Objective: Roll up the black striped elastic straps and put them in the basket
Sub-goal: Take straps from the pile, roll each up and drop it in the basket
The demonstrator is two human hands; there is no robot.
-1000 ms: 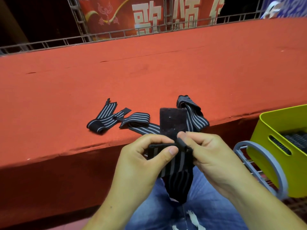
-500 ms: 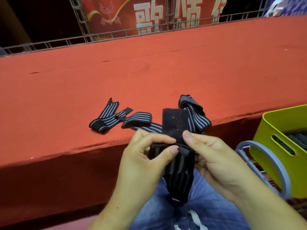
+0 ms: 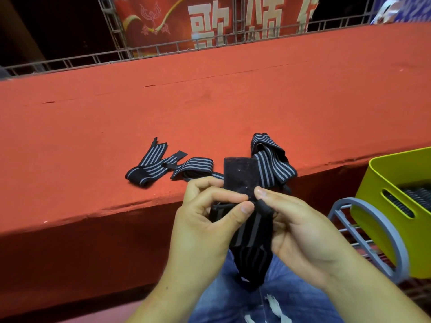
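Seated view over a red ledge (image 3: 210,101).

Far left, on the ledge: loose straps (image 3: 151,167), black with grey stripes, lying flat, unrolled and close together.

Left hand (image 3: 205,229): thumb and forefinger pinch across the held strap (image 3: 249,248) from its left edge.

The held strap stands between the two hands, above the jeans (image 3: 291,290). Its plain black end points up and its striped length hangs toward the lap. No turns are wound yet.

Behind it, at the lip of the ledge: a heaped strap (image 3: 270,159), folded over itself.

Right hand (image 3: 300,227): thumb and fingers are closed on the strap's right edge at a small black loop (image 3: 263,206). Whether the loop itself is pinched is hard to tell.

Far right: a grey rack (image 3: 377,227), with the yellow-green basket (image 3: 382,194) just behind its hoop. Dark striped material shows through the basket's slot.

Hazards, as judged:
- The elastic resists its first fold, so a slackened pinch would let it spring open.
- An uneven first turn would give a skewed, coning roll.
- The loop may be wound inside and make the roll bulge.
- The hanging length may twist as it feeds in.
- A roll dropped unfastened into the basket would likely uncoil.
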